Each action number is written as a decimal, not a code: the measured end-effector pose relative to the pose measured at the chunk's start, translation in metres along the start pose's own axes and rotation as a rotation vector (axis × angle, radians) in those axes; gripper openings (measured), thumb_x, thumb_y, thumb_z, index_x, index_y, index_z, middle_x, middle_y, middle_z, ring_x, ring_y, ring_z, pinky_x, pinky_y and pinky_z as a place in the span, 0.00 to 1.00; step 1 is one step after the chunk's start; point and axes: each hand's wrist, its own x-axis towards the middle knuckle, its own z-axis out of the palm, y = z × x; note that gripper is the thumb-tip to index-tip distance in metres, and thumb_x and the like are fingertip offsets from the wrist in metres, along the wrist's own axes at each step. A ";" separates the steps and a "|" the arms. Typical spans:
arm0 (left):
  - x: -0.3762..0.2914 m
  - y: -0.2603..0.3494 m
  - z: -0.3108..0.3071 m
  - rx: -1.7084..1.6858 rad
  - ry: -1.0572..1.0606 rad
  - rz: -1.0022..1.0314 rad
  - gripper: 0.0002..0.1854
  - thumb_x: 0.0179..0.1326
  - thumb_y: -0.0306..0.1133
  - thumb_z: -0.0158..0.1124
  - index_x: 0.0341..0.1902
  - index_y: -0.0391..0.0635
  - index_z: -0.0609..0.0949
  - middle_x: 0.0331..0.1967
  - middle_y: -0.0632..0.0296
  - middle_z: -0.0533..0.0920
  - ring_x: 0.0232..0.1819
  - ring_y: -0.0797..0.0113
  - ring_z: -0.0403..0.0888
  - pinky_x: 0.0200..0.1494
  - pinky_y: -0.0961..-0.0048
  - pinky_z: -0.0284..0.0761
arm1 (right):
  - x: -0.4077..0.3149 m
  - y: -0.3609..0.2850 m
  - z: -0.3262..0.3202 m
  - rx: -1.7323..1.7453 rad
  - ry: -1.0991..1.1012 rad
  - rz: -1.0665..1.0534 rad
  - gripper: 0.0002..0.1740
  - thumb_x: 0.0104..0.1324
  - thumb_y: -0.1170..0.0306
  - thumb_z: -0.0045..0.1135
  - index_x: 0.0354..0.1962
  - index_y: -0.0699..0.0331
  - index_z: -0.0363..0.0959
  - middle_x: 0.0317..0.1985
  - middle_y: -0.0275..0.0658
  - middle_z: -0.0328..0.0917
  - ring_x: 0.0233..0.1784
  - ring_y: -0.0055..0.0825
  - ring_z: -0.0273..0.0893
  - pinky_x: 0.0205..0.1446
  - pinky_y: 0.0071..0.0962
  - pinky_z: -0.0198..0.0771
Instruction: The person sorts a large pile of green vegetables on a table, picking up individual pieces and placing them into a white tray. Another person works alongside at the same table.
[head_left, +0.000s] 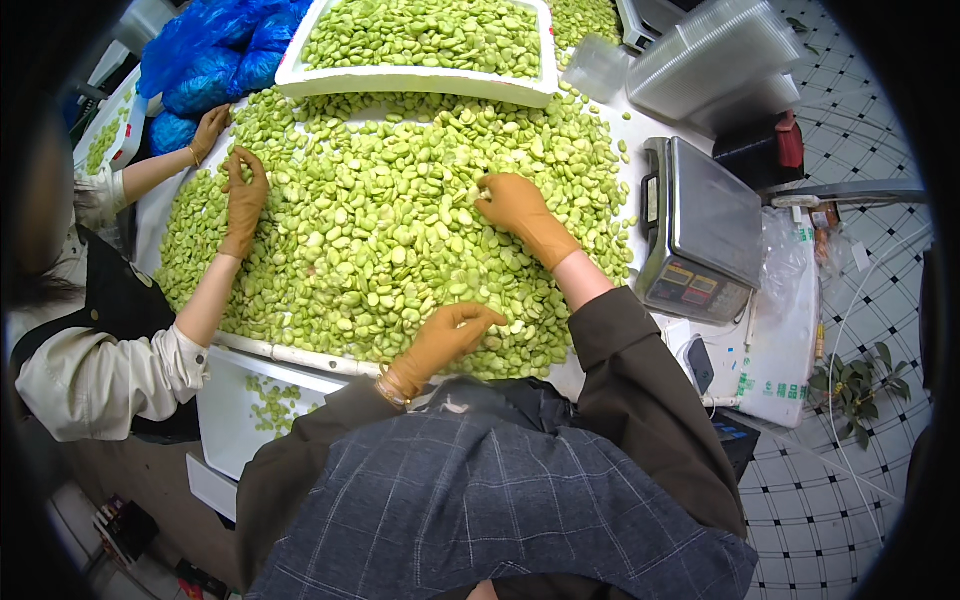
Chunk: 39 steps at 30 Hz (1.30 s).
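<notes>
A wide heap of shelled green broad beans (360, 225) covers the table before me. My right hand (521, 214), in a tan rubber glove, is over the right part of the heap. Its thumb and fingertips are closed around a pale broad bean (482, 194). Nearer to my body, my left hand (442, 341), gloved alike with bracelets at the wrist, hovers low over the front of the heap. Its fingers point right, thumb close to the index finger; whether a bean is between them is unclear.
A co-worker's gloved hand (246, 191) works at the heap's left side. Behind stands a white foam box (420, 81) full of beans, beside blue plastic bags (202, 82). A weighing scale (712, 217) and stacked clear plastic containers (712, 64) stand right. Below the table's edge is a white bin (225, 409).
</notes>
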 end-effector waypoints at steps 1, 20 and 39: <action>-0.001 -0.002 0.001 -0.016 -0.005 -0.012 0.12 0.64 0.35 0.53 0.43 0.44 0.82 0.14 0.80 0.64 0.15 0.87 0.55 0.18 0.87 0.50 | 0.001 -0.003 0.003 -0.052 -0.022 -0.012 0.13 0.54 0.65 0.53 0.34 0.62 0.78 0.34 0.45 0.80 0.39 0.42 0.78 0.43 0.38 0.73; 0.024 0.007 -0.007 -0.946 0.044 0.046 0.24 0.71 0.41 0.35 0.58 0.32 0.66 0.44 0.54 0.75 0.47 0.64 0.75 0.51 0.70 0.75 | -0.083 0.005 -0.046 0.945 -0.192 0.110 0.17 0.53 0.65 0.62 0.37 0.68 0.79 0.25 0.37 0.79 0.23 0.17 0.73 0.25 0.17 0.67; 0.049 0.008 0.005 -0.365 0.121 0.419 0.16 0.61 0.26 0.52 0.53 0.41 0.69 0.48 0.59 0.74 0.49 0.65 0.74 0.49 0.69 0.75 | -0.099 -0.040 -0.034 0.170 0.506 -0.730 0.19 0.57 0.56 0.55 0.37 0.64 0.74 0.37 0.40 0.75 0.43 0.37 0.71 0.52 0.36 0.65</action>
